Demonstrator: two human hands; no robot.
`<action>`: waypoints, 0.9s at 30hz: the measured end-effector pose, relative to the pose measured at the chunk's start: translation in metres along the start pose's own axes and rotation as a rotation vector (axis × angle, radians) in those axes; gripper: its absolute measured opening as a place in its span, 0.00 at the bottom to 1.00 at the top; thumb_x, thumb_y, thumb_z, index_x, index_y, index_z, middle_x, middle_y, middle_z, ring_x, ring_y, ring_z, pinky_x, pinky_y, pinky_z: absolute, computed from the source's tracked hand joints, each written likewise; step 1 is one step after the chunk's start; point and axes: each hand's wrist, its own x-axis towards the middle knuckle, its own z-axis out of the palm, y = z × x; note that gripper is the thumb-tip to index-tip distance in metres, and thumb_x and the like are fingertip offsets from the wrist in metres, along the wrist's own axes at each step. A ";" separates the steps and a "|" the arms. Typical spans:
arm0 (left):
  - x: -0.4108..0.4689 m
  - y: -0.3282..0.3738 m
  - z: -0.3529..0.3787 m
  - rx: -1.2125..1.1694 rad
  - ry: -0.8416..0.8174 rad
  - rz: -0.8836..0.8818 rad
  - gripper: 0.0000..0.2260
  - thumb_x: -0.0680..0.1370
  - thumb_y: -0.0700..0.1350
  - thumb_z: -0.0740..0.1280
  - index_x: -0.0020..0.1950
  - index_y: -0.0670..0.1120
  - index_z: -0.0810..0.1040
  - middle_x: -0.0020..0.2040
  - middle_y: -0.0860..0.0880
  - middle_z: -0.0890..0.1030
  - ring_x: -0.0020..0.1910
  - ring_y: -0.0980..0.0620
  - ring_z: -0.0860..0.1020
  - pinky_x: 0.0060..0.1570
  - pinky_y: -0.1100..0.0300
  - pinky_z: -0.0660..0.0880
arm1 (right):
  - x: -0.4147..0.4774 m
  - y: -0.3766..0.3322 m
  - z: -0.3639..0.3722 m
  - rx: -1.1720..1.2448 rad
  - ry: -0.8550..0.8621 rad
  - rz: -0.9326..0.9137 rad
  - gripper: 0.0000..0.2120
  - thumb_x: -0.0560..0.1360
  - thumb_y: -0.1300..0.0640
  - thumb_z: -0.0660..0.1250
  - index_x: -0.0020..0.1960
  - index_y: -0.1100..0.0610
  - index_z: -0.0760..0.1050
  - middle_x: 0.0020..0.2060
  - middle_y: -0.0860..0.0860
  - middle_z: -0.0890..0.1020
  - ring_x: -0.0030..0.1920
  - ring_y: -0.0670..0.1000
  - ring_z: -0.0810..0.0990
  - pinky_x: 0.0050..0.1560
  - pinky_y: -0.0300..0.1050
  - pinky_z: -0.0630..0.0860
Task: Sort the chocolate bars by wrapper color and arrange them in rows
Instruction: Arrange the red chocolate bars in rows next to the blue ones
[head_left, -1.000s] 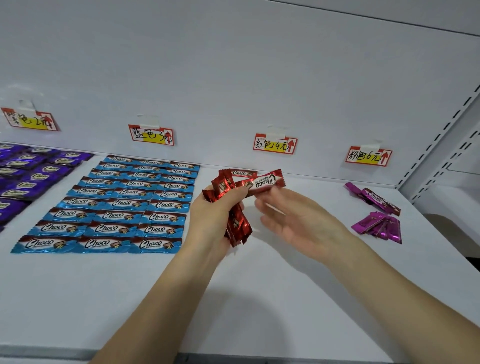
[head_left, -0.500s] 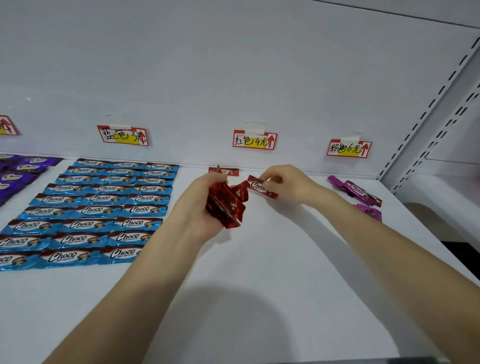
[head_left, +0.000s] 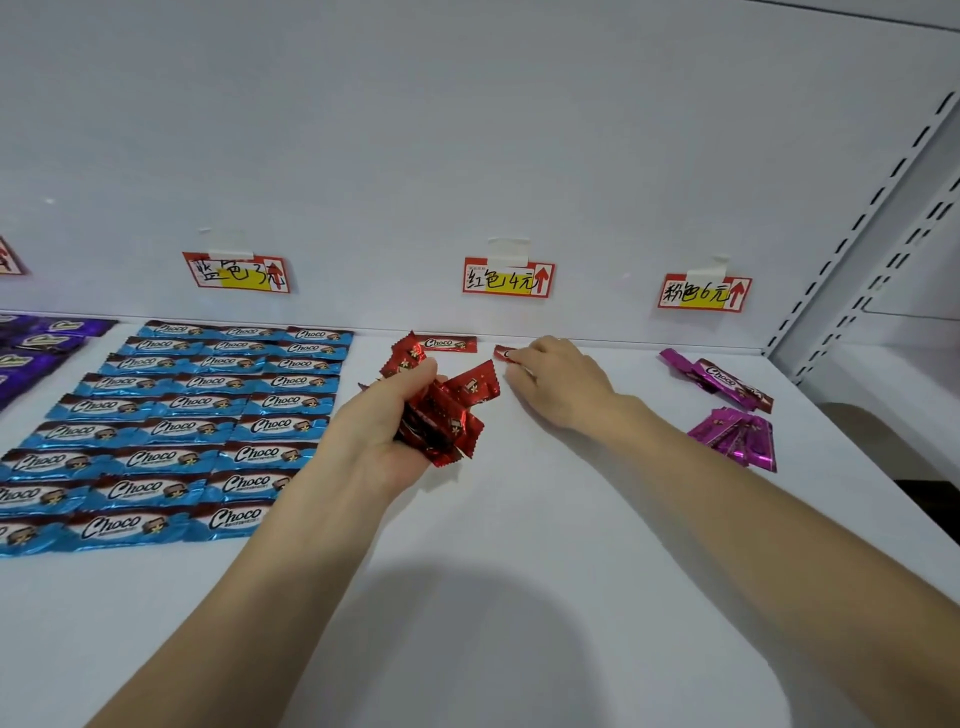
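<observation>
Sorted rows (head_left: 197, 415) lie left; loose bars (head_left: 732, 415) right.

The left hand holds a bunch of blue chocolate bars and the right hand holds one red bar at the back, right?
Not quite. In the head view the left hand holds a bunch of red chocolate bars, not blue. The right hand does hold one red bar at the back.

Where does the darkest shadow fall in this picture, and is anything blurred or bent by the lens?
Head view: a soft shadow on the shelf at bottom centre; blue bars legible, with slight foil glare; the slotted upright at right leans, wide-angle distortion.
</observation>
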 end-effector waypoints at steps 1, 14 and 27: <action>0.000 0.000 0.000 -0.002 0.006 0.001 0.04 0.76 0.39 0.67 0.44 0.40 0.74 0.41 0.44 0.79 0.40 0.47 0.78 0.35 0.48 0.72 | 0.005 0.000 0.002 0.002 -0.014 0.001 0.20 0.81 0.50 0.49 0.67 0.55 0.69 0.61 0.55 0.72 0.62 0.55 0.68 0.60 0.52 0.69; 0.009 -0.003 -0.010 -0.013 0.019 0.062 0.15 0.73 0.37 0.69 0.60 0.41 0.75 0.48 0.45 0.81 0.47 0.48 0.79 0.39 0.50 0.74 | 0.017 0.000 0.016 -0.020 0.028 -0.065 0.19 0.81 0.51 0.48 0.66 0.56 0.68 0.64 0.54 0.71 0.64 0.55 0.67 0.63 0.51 0.67; -0.003 -0.001 -0.005 -0.092 -0.075 0.280 0.04 0.75 0.35 0.67 0.49 0.41 0.77 0.41 0.45 0.82 0.35 0.52 0.83 0.43 0.52 0.79 | -0.047 -0.056 -0.057 0.930 0.061 -0.022 0.15 0.77 0.47 0.61 0.47 0.57 0.78 0.42 0.50 0.83 0.44 0.47 0.81 0.45 0.42 0.74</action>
